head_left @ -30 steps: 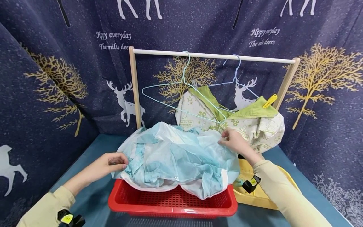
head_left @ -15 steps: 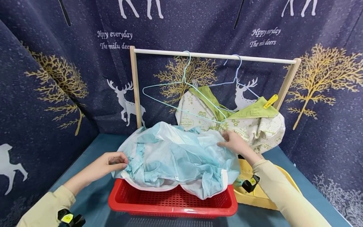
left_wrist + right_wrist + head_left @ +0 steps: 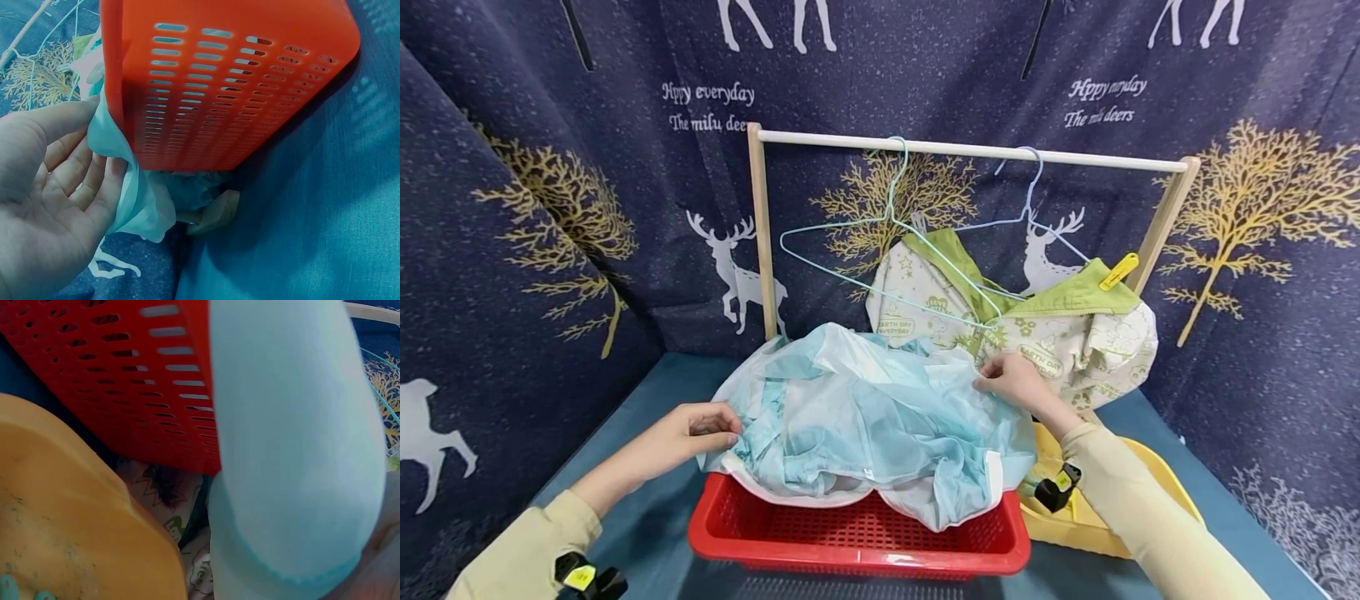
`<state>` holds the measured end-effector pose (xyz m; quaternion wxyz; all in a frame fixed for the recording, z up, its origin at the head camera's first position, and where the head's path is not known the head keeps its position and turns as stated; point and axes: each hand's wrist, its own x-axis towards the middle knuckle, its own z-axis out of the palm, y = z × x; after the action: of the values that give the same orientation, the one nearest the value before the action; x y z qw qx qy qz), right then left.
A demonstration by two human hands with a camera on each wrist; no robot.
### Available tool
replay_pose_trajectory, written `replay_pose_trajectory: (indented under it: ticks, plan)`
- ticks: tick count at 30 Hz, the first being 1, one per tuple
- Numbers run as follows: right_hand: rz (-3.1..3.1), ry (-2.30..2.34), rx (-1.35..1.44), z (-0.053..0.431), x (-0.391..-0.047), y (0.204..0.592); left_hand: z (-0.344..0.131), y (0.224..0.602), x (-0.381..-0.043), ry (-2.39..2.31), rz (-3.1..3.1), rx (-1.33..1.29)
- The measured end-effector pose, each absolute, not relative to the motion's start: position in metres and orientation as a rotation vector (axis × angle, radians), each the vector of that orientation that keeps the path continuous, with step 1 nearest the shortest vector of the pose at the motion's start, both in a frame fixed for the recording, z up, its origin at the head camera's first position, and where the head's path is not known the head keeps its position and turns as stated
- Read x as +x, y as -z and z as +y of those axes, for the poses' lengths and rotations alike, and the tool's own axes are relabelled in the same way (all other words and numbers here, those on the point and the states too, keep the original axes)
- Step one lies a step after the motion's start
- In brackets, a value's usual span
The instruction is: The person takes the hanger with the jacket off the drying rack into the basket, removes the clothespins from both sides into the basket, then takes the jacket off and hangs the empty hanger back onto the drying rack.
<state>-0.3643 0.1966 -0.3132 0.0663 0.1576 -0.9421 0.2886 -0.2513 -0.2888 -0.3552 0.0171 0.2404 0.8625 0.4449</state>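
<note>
A thin light-blue and white jacket [image 3: 880, 400] lies bunched over the red basket [image 3: 857, 558], its white-trimmed edge hanging toward me. At the jacket's left side, my left hand [image 3: 703, 429] pinches the cloth between thumb and fingers. The left wrist view shows that hand [image 3: 59, 181] with a fold of the jacket [image 3: 115, 140] at its fingertips, beside the basket wall. Toward the back right, my right hand [image 3: 1018, 383] pinches the jacket's upper edge. In the right wrist view a pale blue sleeve [image 3: 297, 437] hides most of that hand.
Behind stands a wooden rack with a white bar [image 3: 955, 148]. An aqua hanger [image 3: 891, 221] hangs bare on it. A blue hanger [image 3: 1028, 200] carries a green-and-white printed garment [image 3: 1075, 321] with a yellow clothespin [image 3: 1120, 271]. A yellow tray [image 3: 1105, 533] sits right of the basket.
My right hand has shifted slightly down and its fingers have closed onto the jacket's edge. My left hand and the jacket have hardly moved.
</note>
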Motion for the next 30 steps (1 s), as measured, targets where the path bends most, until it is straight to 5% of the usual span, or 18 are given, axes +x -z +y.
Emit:
replay_pose_trajectory:
  ticks: [30]
  plan:
    - [-2.745, -1.37, 0.551, 0.15, -0.342, 0.27, -0.288, 0.354, -0.25, -1.357, 2.71, 0.721]
